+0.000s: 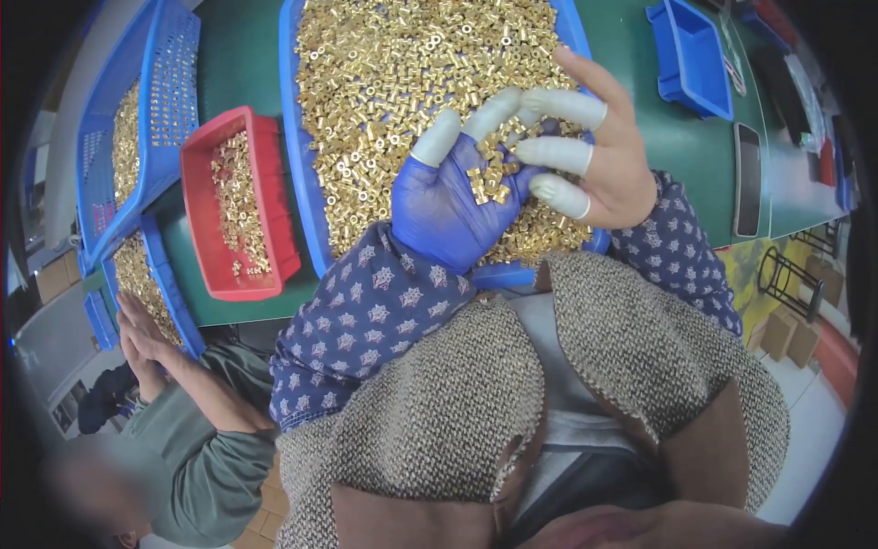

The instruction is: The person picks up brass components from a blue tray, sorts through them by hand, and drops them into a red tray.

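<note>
Fingers (560, 154) pick brass nuts (489, 178), jumbled, in left palm (448, 206).

The big blue tray (306, 197) of brass parts (402, 64) is cut off by the top edge of the picture, so its far rim is not seen. Its near rim is partly hidden behind the left hand (448, 206) and the right hand (608, 169). The single brass parts are too small to tell their exact shape. Left of this tray, the mesh basket (169, 82) is also cut by the top edge, and a co-worker's hands (137, 334) cover a part of the lower blue tray (178, 306). Right of the big tray, the dark flat object (747, 178) on the surface (695, 151) is too unclear to name, and the things behind it melt into the dark corner.
</note>
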`<state>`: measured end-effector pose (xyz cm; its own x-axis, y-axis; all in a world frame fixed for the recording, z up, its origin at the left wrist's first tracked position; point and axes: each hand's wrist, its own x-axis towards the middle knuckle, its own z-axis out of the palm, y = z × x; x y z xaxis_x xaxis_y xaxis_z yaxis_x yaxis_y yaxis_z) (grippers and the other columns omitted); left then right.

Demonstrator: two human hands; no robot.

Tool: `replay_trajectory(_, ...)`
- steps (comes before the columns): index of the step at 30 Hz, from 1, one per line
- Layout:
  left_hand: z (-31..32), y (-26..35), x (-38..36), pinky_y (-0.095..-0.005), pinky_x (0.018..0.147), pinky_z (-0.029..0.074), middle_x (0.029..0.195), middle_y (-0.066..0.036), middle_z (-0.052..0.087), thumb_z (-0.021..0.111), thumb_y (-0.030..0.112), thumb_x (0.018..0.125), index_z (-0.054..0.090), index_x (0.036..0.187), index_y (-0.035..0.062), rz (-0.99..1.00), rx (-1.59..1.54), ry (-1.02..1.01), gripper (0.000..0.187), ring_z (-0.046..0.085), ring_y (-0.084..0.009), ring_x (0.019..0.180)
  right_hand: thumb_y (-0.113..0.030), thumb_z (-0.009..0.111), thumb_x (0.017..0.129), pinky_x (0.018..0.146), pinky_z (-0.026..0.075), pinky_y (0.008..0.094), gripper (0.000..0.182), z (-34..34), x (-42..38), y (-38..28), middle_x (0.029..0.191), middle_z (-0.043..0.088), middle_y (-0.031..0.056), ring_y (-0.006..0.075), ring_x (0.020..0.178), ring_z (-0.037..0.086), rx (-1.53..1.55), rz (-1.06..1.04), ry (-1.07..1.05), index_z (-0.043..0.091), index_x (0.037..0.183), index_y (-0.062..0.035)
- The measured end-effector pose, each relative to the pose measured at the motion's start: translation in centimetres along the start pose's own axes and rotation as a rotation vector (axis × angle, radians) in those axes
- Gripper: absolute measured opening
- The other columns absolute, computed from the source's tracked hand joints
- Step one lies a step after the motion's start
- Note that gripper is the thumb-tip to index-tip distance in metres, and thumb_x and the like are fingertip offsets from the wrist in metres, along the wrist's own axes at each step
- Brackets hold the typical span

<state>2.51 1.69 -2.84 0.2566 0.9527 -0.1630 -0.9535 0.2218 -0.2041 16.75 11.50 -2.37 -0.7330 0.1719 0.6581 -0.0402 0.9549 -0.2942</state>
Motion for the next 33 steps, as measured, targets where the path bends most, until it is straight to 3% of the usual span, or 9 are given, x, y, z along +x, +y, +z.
replay_trajectory(3,-1.5,0.1,0.6,-0.0464,0.087,0.036,0.126,-0.016,0.035,0.039,0.032,0.088,0.038,0.121,0.002,-0.078,-0.226,-0.119,0.045,0.035,-0.0304,0.115,-0.03,0.047,0.085,0.09,0.033,0.0489,0.02,-0.1,0.0,0.1,0.112,0.049,0.0136,0.0439,0.114,0.032,0.009,-0.001,-0.078,0.056,0.095,-0.0145)
replay_trajectory(6,-0.5,-0.1,0.4,-0.0366,0.087,0.04,0.123,-0.02,0.038,0.036,0.03,0.089,0.033,0.124,-0.0001,-0.011,-0.067,0.014,0.046,0.042,-0.0261,0.11,-0.029,0.047,0.085,0.09,0.034,0.0482,0.022,0.1,-0.2,0.4,0.113,0.048,0.0109,0.0416,0.116,0.031,0.022,0.023,-0.011,0.058,0.095,-0.0127)
replay_trajectory(9,-1.3,0.1,0.5,-0.0386,0.09,0.038,0.127,-0.018,0.036,0.038,0.03,0.088,0.038,0.121,-0.0017,-0.01,-0.029,-0.014,0.045,0.041,-0.0249,0.112,-0.025,0.042,0.086,0.091,0.032,0.0477,0.023,0.0,-0.3,0.5,0.112,0.048,0.0135,0.0399,0.116,0.032,0.058,0.037,0.027,0.056,0.097,-0.0099)
replay_trajectory(12,0.9,-0.4,-0.1,-0.0402,0.092,0.038,0.129,-0.013,0.035,0.042,0.027,0.087,0.034,0.122,-0.0018,0.095,0.261,0.22,0.046,0.035,-0.0226,0.118,-0.017,0.047,0.083,0.094,0.03,0.0492,0.019,0.0,-0.4,0.5,0.11,0.048,0.0106,0.037,0.113,0.035,-0.015,0.147,0.069,0.057,0.098,-0.0108)
replay_trajectory(15,1.2,-0.6,0.2,-0.042,0.092,0.037,0.122,-0.01,0.044,0.042,0.026,0.087,0.045,0.114,-0.0002,0.114,0.297,0.288,0.037,0.035,-0.0202,0.118,-0.013,0.054,0.079,0.095,0.029,0.0478,0.016,0.3,-0.4,0.2,0.111,0.049,0.0076,0.0356,0.116,0.033,-0.039,0.252,0.033,0.059,0.094,-0.0147)
replay_trajectory(21,0.7,-0.9,0.4,-0.036,0.095,0.034,0.132,-0.013,0.028,0.043,0.029,0.086,0.04,0.119,-0.0033,0.072,0.346,0.164,0.046,0.028,-0.022,0.122,-0.007,0.058,0.073,0.093,0.03,0.0471,0.011,-0.1,0.2,-0.3,0.101,0.053,0.0051,0.0378,0.113,0.037,0.158,0.345,0.01,0.055,0.081,-0.0144)
replay_trajectory(27,1.5,-1.2,0.1,-0.0365,0.091,0.037,0.127,-0.016,0.034,0.044,0.028,0.086,0.04,0.115,0.0006,0.057,0.377,0.249,0.04,0.036,-0.0261,0.117,-0.008,0.056,0.076,0.094,0.028,0.049,0.01,0.0,0.3,-0.3,0.099,0.054,0.0045,0.0374,0.113,0.037,0.189,0.311,-0.009,0.054,0.084,-0.0147)
replay_trajectory(30,1.0,-1.1,0.3,-0.0356,0.096,0.033,0.131,-0.017,0.029,0.038,0.033,0.088,0.033,0.123,-0.0053,0.01,0.376,0.104,0.053,0.032,-0.0252,0.119,-0.008,0.056,0.075,0.092,0.031,0.0492,0.01,-0.4,0.4,-0.5,0.098,0.055,0.006,0.0373,0.113,0.038,0.18,0.352,-0.041,0.053,0.082,-0.0144)
replay_trajectory(33,0.7,-1.1,0.4,-0.0399,0.092,0.037,0.13,-0.016,0.032,0.044,0.025,0.087,0.045,0.108,0.0037,0.055,0.237,0.223,0.03,0.031,-0.0252,0.121,-0.01,0.055,0.076,0.09,0.032,0.0486,0.01,-0.3,0.4,-0.5,0.1,0.054,0.0065,0.0364,0.113,0.039,0.115,0.348,-0.033,0.056,0.084,-0.0145)
